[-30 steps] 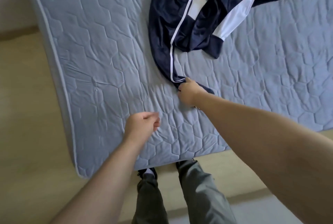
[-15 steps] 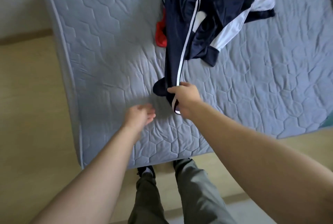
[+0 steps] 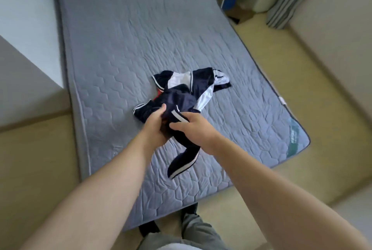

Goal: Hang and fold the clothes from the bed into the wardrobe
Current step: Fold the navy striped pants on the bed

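The navy striped garment point(image 3: 177, 107) is bunched up over the middle of the bed point(image 3: 141, 38), towards its foot end, and is held in both hands. The left hand point(image 3: 155, 127) grips the dark fabric from below, thumb on top. The fingers point(image 3: 177, 127) of the right hand point(image 3: 193, 127) are curled over the white-striped edge. One loose leg hangs from the grip and trails onto the bed nearer the foot edge.

The far part of the garment lies against the navy and white top point(image 3: 193, 82), with a sliver of a red piece point(image 3: 159, 94) showing under them, all near the middle of the bed. It looks partly tangled there, so a quick lift may drag the top and the red piece along, or off the foot of the bed onto the floor. The fabric looks slick. A grip on a bunch rather than a hem could let it slide out, and the dangling leg could catch or twist, which would spoil the fold.

Half a second ago only the right hand held the striped leg, and the left was free with its fingers apart, close to the foot edge. The garment then lay stretched from the pile. Now it is gathered and raised, and less of the red piece shows. The view has also tilted up to take in the whole bed.
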`<state>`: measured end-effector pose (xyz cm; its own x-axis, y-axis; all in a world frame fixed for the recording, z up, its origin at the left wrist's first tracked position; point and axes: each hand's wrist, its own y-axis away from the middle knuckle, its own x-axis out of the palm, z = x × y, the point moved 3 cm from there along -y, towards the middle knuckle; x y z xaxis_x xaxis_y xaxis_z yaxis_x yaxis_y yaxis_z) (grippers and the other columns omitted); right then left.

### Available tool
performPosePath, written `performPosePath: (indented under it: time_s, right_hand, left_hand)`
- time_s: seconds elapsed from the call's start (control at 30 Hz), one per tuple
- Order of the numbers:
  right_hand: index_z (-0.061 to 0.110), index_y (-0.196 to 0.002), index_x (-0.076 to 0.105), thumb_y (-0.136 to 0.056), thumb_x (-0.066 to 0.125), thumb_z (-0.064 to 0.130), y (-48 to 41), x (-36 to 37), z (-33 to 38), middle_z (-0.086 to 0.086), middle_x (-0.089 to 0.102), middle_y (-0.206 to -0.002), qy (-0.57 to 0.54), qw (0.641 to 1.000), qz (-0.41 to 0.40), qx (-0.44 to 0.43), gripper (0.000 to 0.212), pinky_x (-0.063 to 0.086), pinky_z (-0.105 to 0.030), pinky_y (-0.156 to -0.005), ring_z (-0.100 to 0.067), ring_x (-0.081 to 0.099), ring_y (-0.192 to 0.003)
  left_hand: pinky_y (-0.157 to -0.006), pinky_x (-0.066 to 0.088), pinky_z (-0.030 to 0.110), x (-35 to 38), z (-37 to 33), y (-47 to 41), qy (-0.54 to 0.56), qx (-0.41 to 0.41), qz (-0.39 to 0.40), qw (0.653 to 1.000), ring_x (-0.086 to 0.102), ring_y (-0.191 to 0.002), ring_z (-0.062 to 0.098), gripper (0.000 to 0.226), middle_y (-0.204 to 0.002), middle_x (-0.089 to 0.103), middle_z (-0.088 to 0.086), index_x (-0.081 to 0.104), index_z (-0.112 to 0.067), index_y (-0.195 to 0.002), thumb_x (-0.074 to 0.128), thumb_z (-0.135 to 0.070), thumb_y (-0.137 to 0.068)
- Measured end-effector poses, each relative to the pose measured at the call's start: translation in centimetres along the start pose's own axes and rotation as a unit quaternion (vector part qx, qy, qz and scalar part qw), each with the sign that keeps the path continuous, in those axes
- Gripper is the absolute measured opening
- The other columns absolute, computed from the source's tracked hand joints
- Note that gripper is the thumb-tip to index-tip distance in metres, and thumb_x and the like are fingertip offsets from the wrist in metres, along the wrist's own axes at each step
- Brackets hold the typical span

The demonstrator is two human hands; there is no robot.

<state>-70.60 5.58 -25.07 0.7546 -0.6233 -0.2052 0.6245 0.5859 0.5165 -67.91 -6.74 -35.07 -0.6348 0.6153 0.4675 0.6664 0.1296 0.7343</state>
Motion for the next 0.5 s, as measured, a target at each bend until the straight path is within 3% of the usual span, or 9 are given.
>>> performPosePath:
  time_s: [0.07, 0.13, 0.27, 0.33, 0.4, 0.5]
  right_hand:
    - [0.019, -0.067, 0.064, -0.095, 0.064, 0.025, 2.5, -0.6, 1.2, 0.01, 0.05, -0.055, 0.034, 0.999, -0.005, -0.027, 0.028, 0.036, -0.017, -0.051, -0.006, 0.044, -0.049]
    - [0.021, -0.059, 0.052, -0.096, 0.062, 0.03, 4.8, -1.1, 2.1, 0.015, 0.041, -0.048, 0.056, 0.998, -0.005, -0.042, 0.04, 0.03, -0.013, -0.043, -0.003, 0.035, -0.042]
    - [0.003, -0.082, 0.064, -0.095, 0.062, 0.038, 8.2, -2.4, 2.9, 0.013, 0.041, -0.05, 0.114, 0.991, -0.037, -0.061, 0.036, 0.029, -0.013, -0.043, -0.003, 0.036, -0.043]
    - [0.004, -0.082, 0.064, -0.094, 0.063, 0.039, 9.5, -3.1, 2.9, 0.012, 0.04, -0.049, 0.127, 0.989, -0.046, -0.062, 0.036, 0.028, -0.013, -0.042, -0.004, 0.035, -0.043]
    - [0.007, -0.079, 0.061, -0.091, 0.063, 0.048, 10.4, -3.4, 2.8, 0.009, 0.039, -0.056, 0.137, 0.989, -0.028, -0.053, 0.043, 0.029, -0.015, -0.049, -0.006, 0.036, -0.048]
    - [0.019, -0.09, 0.074, -0.078, 0.055, 0.077, 11.2, -3.5, 2.6, 0.003, 0.053, -0.076, 0.117, 0.993, 0.004, 0.003, 0.063, 0.044, -0.025, -0.065, -0.013, 0.051, -0.063]
  left_hand:
    - [-0.102, 0.048, 0.041, 0.8, -0.6, 1.5, 0.018, 0.009, 0.03, 0.999, 0.067, -0.11, 0.029, 0.057, -0.119, 0.07, 0.017, 0.062, -0.006, -0.126, 0.034, -0.051, -0.103]
    - [-0.092, 0.05, 0.04, 0.9, -1.0, 2.6, 0.023, 0.014, 0.034, 0.999, 0.072, -0.097, 0.028, 0.051, -0.108, 0.074, 0.017, 0.063, -0.008, -0.121, 0.034, -0.047, -0.104]
    - [-0.072, 0.055, 0.034, 0.6, -1.3, 5.0, -0.014, 0.012, -0.016, 1.0, 0.071, -0.082, 0.027, 0.037, -0.098, 0.073, 0.016, 0.06, -0.003, -0.13, 0.042, -0.022, -0.104]
    - [-0.074, 0.052, 0.036, 0.7, -1.8, 6.1, -0.01, 0.026, -0.071, 0.997, 0.064, -0.09, 0.028, 0.038, -0.112, 0.066, 0.017, 0.055, -0.005, -0.137, 0.045, -0.007, -0.101]
    - [-0.075, 0.052, 0.039, 1.2, -2.7, 7.7, -0.025, 0.044, -0.078, 0.996, 0.063, -0.091, 0.031, 0.035, -0.119, 0.063, 0.019, 0.061, -0.006, -0.13, 0.045, 0.0, -0.099]
    - [-0.068, 0.055, 0.037, 2.0, -4.4, 10.6, -0.035, 0.084, -0.066, 0.994, 0.068, -0.077, 0.029, 0.021, -0.102, 0.069, 0.018, 0.07, -0.003, -0.104, 0.052, 0.001, -0.093]
